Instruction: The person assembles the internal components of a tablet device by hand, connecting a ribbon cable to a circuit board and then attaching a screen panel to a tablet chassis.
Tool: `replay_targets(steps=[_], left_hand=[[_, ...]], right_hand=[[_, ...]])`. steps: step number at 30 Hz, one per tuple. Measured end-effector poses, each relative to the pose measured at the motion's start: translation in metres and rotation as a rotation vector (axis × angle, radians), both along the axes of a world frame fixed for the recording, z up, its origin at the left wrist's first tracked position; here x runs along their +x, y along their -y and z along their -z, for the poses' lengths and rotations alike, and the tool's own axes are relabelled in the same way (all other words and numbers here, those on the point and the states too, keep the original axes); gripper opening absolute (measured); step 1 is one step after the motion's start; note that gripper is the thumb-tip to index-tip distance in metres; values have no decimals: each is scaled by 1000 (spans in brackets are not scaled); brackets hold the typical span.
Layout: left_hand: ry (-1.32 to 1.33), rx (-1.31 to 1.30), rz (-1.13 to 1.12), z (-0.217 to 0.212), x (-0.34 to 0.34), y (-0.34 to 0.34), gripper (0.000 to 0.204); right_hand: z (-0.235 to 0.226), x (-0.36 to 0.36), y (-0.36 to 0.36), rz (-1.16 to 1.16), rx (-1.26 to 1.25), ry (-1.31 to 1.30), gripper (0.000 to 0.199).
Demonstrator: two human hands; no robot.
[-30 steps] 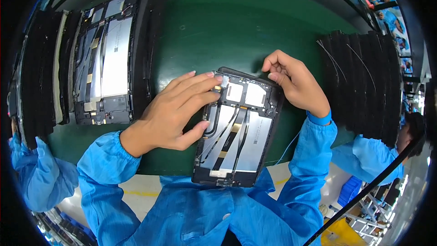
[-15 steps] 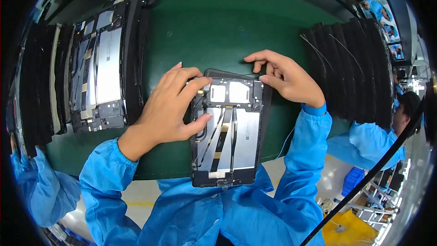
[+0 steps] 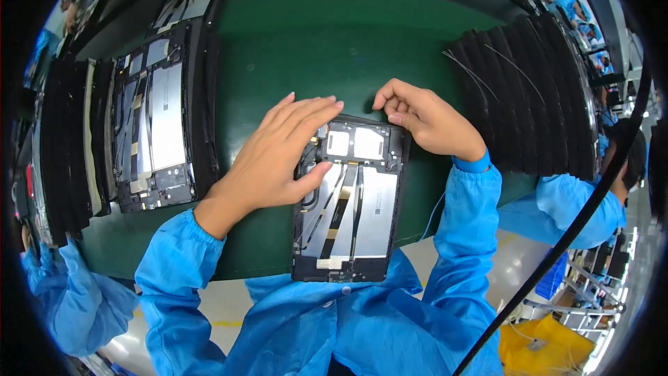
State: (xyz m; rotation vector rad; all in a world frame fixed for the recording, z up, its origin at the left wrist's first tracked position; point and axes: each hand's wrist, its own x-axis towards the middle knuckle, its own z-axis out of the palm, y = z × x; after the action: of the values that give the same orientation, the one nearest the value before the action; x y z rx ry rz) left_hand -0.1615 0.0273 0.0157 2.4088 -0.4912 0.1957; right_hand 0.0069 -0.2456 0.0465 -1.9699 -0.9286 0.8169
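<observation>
An opened tablet body [image 3: 351,209], black-framed with silver plates and flat cables inside, lies on the green mat [image 3: 334,49] in front of me. My left hand [image 3: 278,153] rests flat over its upper left part, fingers stretched toward the top edge, thumb on the inside. My right hand [image 3: 424,118] curls over the upper right corner, fingertips pinching at the top rim. Both arms wear blue sleeves.
Another opened tablet body [image 3: 149,132] lies in a black tray at the left, with more black trays stacked beside it. A row of black foam-like sheets [image 3: 529,90] stands at the right. Other people in blue work at both sides.
The view has shifted; the tablet body now sits straighter and nearer the middle. My left hand has slid a little lower left on it. My right hand stays at the top right corner.
</observation>
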Motion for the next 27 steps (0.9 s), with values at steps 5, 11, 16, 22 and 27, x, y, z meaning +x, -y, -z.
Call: replay_targets(steps=[5,11,16,22,27], left_hand=[[6,-54,41,1,10,9,77],[42,17,-29,1,-8,3,76],[5,46,-180,-6,-26,0,75],[-5,-44,-125,-1,-23,-7,77],[21,-92,-114,-1,-20,-5,76]], right_hand=[[1,2,10,1,16,24,17],[0,-4,23,93,27,-71,31],[2,-13,9,102,118,-81,49],[17,-18,-10,121,173,149,39],[19,-21,-16,215,263,161,41]])
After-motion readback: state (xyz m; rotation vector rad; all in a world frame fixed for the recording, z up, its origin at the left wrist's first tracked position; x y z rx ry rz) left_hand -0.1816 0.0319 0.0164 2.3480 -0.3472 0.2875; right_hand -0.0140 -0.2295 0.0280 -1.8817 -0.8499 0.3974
